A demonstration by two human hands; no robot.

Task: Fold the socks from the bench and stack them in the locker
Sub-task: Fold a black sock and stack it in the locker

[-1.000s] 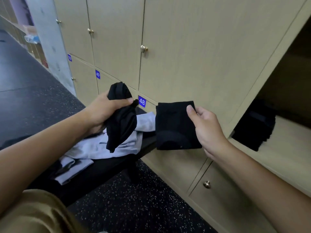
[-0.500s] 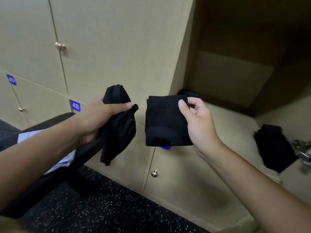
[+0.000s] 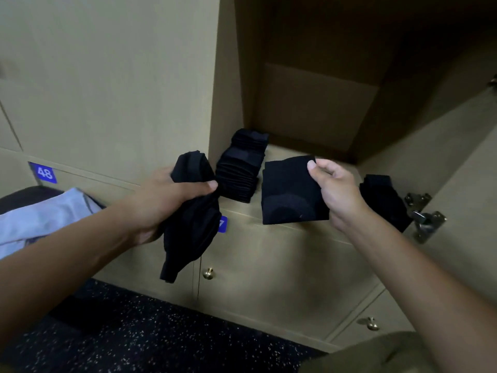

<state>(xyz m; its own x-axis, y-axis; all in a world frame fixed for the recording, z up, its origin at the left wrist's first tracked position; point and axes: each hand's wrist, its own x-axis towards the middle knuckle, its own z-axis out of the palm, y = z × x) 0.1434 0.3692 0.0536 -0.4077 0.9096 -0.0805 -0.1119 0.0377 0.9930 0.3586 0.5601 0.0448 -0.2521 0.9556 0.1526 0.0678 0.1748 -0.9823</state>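
A folded black sock (image 3: 291, 191), flat and square, is pinched at its upper right corner by the right hand (image 3: 337, 193), thumb on the near face and fingers curled behind, and is held in the air at the front edge of the open locker (image 3: 317, 103), toward 1 o'clock from the view's centre. A loose black sock (image 3: 189, 219), bunched and hanging limp, is gripped by the left hand (image 3: 164, 203), whose thumb is closed over the cloth; this sock is seen at 9 o'clock from the folded one, in front of the closed locker doors. On the locker floor, a stack of folded black socks (image 3: 242, 168) is set against the left wall, between the two hands and further back. A smaller black pile (image 3: 384, 200) is seen at 3 o'clock from the right hand, near the metal door hinge (image 3: 423, 219). A grey garment (image 3: 40, 219) is laid on the dark bench (image 3: 24, 193) at 9 o'clock. A blue number label (image 3: 44, 173) reading 48 is fixed above the bench, and a brass knob (image 3: 208, 273) is mounted on the lower door. The speckled dark floor (image 3: 150, 337) is seen at 6 o'clock.
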